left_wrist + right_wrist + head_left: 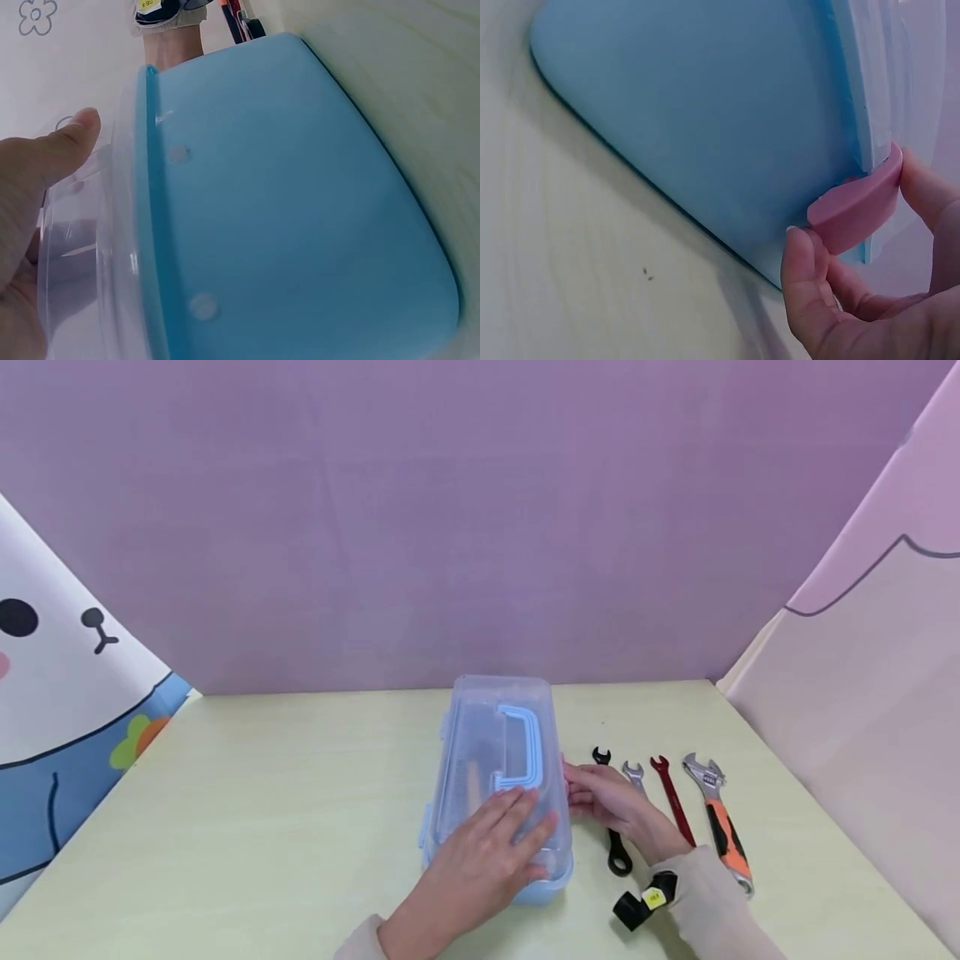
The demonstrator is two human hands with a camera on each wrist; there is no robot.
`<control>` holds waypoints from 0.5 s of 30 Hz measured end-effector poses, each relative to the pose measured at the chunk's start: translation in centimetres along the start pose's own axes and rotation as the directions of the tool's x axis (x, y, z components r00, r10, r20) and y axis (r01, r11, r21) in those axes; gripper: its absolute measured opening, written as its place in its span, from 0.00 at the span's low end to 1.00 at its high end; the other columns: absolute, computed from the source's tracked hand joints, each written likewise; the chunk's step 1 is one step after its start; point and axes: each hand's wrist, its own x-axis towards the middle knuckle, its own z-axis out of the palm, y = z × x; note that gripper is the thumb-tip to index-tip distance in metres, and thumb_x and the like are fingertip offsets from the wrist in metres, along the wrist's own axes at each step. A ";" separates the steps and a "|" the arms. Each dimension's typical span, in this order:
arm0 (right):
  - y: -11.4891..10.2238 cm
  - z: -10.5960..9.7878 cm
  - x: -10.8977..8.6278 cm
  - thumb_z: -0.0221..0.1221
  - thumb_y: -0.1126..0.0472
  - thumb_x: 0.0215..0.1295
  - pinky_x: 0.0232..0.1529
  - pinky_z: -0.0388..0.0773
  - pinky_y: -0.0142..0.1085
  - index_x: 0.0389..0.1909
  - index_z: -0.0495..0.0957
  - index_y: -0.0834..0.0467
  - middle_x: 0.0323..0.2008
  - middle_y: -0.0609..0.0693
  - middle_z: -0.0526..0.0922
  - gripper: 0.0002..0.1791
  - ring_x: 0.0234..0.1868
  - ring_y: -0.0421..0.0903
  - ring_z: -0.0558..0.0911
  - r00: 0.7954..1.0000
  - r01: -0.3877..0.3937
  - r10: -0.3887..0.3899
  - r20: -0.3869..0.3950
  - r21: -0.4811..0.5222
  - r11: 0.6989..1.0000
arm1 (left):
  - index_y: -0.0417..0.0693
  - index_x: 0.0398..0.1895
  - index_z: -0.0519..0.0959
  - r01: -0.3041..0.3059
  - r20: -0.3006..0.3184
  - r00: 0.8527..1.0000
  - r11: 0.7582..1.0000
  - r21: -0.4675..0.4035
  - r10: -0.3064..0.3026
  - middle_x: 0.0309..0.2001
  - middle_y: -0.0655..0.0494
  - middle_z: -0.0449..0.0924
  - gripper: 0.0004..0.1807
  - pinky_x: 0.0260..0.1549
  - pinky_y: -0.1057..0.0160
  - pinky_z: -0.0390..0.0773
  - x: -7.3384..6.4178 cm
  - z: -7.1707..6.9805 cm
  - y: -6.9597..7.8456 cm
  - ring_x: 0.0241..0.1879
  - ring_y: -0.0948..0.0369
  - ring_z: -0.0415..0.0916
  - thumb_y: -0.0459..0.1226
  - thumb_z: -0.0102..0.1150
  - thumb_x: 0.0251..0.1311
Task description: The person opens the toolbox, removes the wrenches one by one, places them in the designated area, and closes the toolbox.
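A clear-lidded toolbox with a light blue base stands lengthwise on the table, its lid down. A blue carrying handle lies folded on the lid. My left hand rests on the near part of the lid with fingers spread. At the box's right side, my right hand pinches a pink latch between thumb and fingers. The latch sits at the rim where lid meets base. Through the lid a pale, long shape shows faintly; its kind is unclear.
Right of the box lie a black wrench, a silver wrench, a red wrench and an adjustable wrench with an orange and black handle. My right arm partly covers some. A purple backdrop stands behind the table.
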 end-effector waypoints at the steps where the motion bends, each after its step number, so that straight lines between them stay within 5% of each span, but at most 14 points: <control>1: -0.1 0.0 0.1 0.52 0.52 0.71 0.40 0.83 0.31 0.31 0.78 0.54 0.25 0.43 0.84 0.13 0.30 0.38 0.83 1.000 0.003 -0.003 0.003 -0.001 1.000 | 0.52 0.54 0.79 -0.003 -0.002 1.000 1.000 0.002 0.003 0.55 0.49 0.79 0.31 0.60 0.62 0.74 0.0 0.0 -0.1 0.56 0.55 0.76 0.55 0.68 0.48; 15: 0.1 -0.3 0.1 0.50 0.53 0.73 0.47 0.82 0.33 0.39 0.82 0.49 0.35 0.44 0.87 0.12 0.39 0.39 0.85 0.996 -0.006 0.002 0.093 0.040 0.999 | 0.52 0.55 0.78 -0.005 -0.002 1.000 1.000 0.001 0.005 0.55 0.49 0.79 0.32 0.60 0.62 0.74 0.1 0.0 -0.1 0.56 0.56 0.76 0.56 0.68 0.48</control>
